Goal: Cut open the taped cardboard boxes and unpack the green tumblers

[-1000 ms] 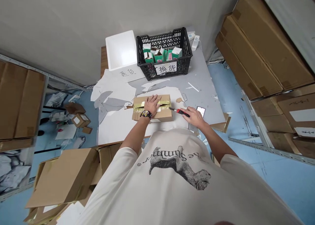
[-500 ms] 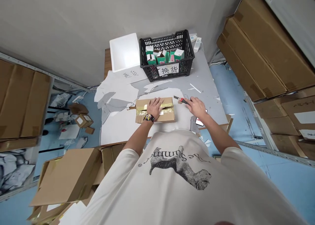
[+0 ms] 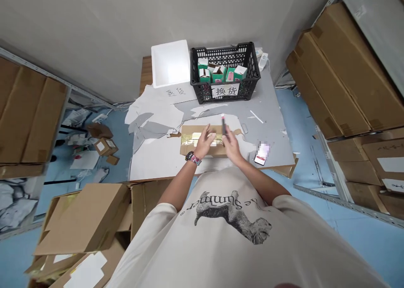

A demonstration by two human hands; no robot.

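My right hand is shut on a utility knife with a red handle, which stands nearly upright with its blade end hidden by blur. My left hand hovers with fingers apart just over a flat cardboard box, close to my right hand. I cannot tell whether it touches the box. Yellowish packing tape runs across the box's top. A smartphone lies on the table to the right of my right hand, apart from both hands.
A black plastic crate holding several green-and-white cartons stands at the far end of the grey table, beside a white foam box. White paper sheets cover the table's left part. Stacked cardboard cartons line shelves at right; flattened cardboard lies at lower left.
My left hand has lifted off the box top. My right hand has moved left to the box's middle, and the knife in it now stands upright.
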